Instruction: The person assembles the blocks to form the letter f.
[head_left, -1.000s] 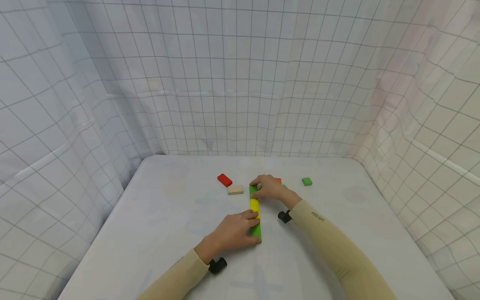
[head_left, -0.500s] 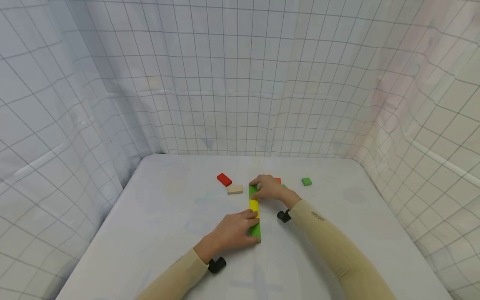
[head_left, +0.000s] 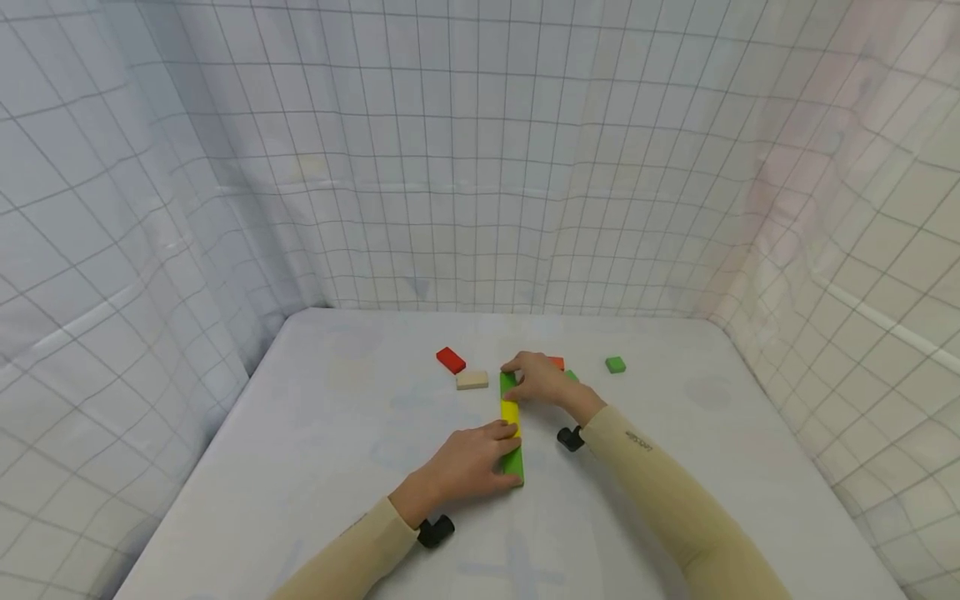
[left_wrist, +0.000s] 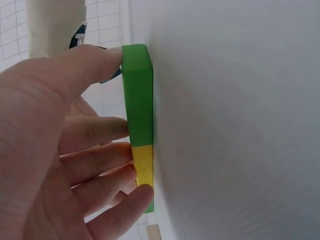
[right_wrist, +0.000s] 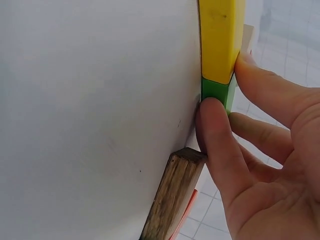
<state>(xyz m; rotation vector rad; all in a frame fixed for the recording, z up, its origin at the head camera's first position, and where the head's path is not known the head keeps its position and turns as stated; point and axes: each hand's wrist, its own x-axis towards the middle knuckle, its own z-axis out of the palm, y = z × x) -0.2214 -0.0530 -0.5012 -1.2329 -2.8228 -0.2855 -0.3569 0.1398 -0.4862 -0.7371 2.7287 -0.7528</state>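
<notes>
A straight row of flat blocks lies away from me on the table: a green block point(head_left: 513, 467) nearest, a yellow block point(head_left: 510, 411) in the middle and another green block point(head_left: 507, 380) at the far end. My left hand point(head_left: 463, 465) rests along the row from the left, thumb at the near end; in the left wrist view its fairly straight fingers touch the near green block point(left_wrist: 139, 105) and the yellow block point(left_wrist: 143, 167). With thumb and fingertips my right hand point(head_left: 543, 377) pinches the far green block point(right_wrist: 216, 89), close to where it meets the yellow block point(right_wrist: 218, 40).
Left of the row lie a red block point(head_left: 451, 360) and a beige block point(head_left: 472, 381). Behind my right hand an orange-red block point(head_left: 557, 362) and a green piece point(head_left: 572, 376) show partly. A small green block point(head_left: 616, 365) lies farther right. Gridded white curtains point(head_left: 480, 167) surround the table.
</notes>
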